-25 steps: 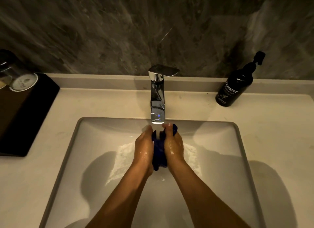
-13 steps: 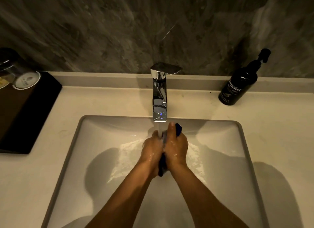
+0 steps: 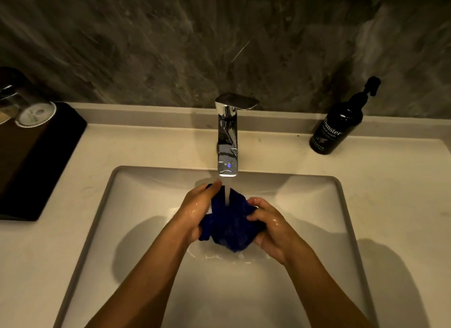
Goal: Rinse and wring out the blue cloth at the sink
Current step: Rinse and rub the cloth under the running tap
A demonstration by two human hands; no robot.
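On the far left a black tray [image 3: 36, 164] sits on the pale bench [image 3: 146, 149]. Two glasses [image 3: 29, 105] stand upside down at the back of the tray, and the nearer one rests on a round white paper mat [image 3: 36, 115].

Next comes the white sink [image 3: 136, 205], set down into the bench. It is shaped like a box with round corners. Shadows of the arms fall on its floor.

The left hand [image 3: 195, 210] is over the sink, wet and shiny. Its grip is wrapped around the left side of the blue cloth [image 3: 229, 227], with the fingers [image 3: 212, 186] pointing up toward the tap.

The blue cloth is in the middle, bunched up between both hands, above the sink floor. A little white tag [image 3: 209, 210] shows by the left hand. A thin stream of water [image 3: 227, 193] falls right onto the top of the cloth. Water pools on the sink floor under it.

The shiny silver tap [image 3: 228, 142] stands at the back edge of the sink, right above the cloth. A tiny blue light glows near its tip.

The right hand [image 3: 273, 230] is wet too. Its grip is closed on the right side of the cloth, with the fingers curled over it.

On the far right a dark soap bottle [image 3: 338, 127] with a pump top stands on the bench by the dark stone wall [image 3: 146, 47]. White letters on it say "hand wash".
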